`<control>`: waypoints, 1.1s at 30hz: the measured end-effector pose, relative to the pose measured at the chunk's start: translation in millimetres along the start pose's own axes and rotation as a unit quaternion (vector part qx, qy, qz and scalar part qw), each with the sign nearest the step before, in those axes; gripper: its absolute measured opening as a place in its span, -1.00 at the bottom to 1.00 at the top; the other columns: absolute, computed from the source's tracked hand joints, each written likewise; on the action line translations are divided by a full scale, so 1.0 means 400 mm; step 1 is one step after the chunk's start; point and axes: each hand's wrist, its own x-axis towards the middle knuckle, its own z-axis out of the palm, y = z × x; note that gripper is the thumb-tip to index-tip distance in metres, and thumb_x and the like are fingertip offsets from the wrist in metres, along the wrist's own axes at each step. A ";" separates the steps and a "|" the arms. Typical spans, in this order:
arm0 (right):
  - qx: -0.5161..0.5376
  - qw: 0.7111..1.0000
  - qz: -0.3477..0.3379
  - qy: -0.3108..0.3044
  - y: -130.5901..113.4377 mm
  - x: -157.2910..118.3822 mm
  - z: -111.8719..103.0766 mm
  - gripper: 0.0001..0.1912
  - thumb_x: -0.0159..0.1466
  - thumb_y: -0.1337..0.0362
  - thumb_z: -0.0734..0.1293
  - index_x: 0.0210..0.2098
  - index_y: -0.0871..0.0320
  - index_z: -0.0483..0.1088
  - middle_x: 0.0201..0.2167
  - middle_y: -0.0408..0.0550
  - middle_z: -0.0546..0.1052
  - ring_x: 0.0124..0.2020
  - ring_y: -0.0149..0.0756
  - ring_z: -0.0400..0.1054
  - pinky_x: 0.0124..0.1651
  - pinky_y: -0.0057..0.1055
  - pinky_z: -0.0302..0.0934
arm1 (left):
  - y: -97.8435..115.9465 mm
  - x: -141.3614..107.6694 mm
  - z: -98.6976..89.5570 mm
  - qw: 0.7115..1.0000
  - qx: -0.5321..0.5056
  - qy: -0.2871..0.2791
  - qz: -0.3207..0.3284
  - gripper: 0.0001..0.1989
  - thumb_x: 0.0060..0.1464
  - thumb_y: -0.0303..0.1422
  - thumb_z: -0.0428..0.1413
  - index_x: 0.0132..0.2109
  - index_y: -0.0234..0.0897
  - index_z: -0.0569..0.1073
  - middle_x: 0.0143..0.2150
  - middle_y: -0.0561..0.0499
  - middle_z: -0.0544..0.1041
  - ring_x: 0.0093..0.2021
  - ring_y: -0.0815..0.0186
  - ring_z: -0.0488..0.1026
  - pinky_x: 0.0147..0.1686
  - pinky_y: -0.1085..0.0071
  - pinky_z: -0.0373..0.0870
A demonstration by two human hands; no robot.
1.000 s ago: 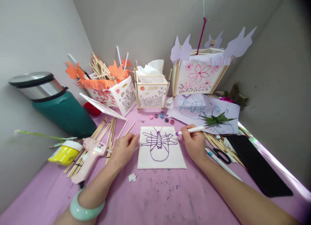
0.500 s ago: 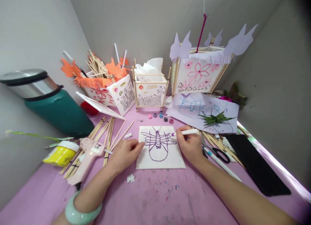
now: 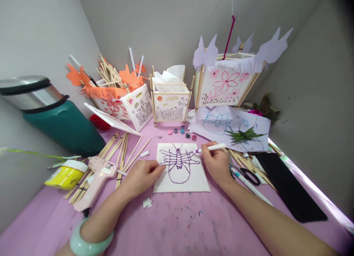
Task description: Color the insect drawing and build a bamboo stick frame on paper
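Panel [image 3: 179,175] flat on table [image 3: 166,230]. Right hand [image 3: 217,164], panel's 3 o'clock: fingers closed around marker [image 3: 217,147]. Left hand [image 3: 143,175], 9 o'clock: fingers half-curled, hold unclear; weak pressing may let panel slip.

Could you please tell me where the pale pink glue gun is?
In the head view, the glue gun lies at left, between the yellow, white-topped jar and the left hand.
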 end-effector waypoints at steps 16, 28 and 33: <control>-0.004 0.999 -0.019 -0.038 -0.008 -0.006 0.003 -0.72 0.21 0.10 0.24 -0.51 0.15 0.34 -0.70 -0.21 0.36 -0.64 -0.38 0.24 -0.49 -0.49 0.11 | 0.002 -0.005 0.000 1.000 0.020 -0.013 0.010 -0.57 0.13 -0.11 -0.07 -0.59 -0.26 0.29 -0.70 0.16 0.15 -0.61 0.41 0.12 -0.54 0.41 -0.05; -0.020 0.998 -0.025 -0.048 -0.004 -0.005 0.005 -0.73 0.22 0.11 0.23 -0.49 0.16 0.35 -0.70 -0.23 0.35 -0.65 -0.40 0.25 -0.50 -0.49 0.08 | -0.002 -0.005 0.002 0.999 0.028 -0.020 0.027 -0.57 0.14 -0.12 -0.07 -0.59 -0.27 0.32 -0.70 0.16 0.15 -0.61 0.42 0.11 -0.55 0.40 -0.08; -0.037 0.997 -0.039 -0.054 -0.005 -0.005 0.008 -0.73 0.22 0.12 0.23 -0.48 0.16 0.36 -0.70 -0.23 0.35 -0.64 -0.40 0.25 -0.49 -0.49 0.08 | 0.001 -0.004 0.001 0.999 0.030 -0.021 0.029 -0.57 0.14 -0.13 -0.07 -0.59 -0.26 0.31 -0.70 0.15 0.14 -0.62 0.42 0.11 -0.55 0.40 -0.08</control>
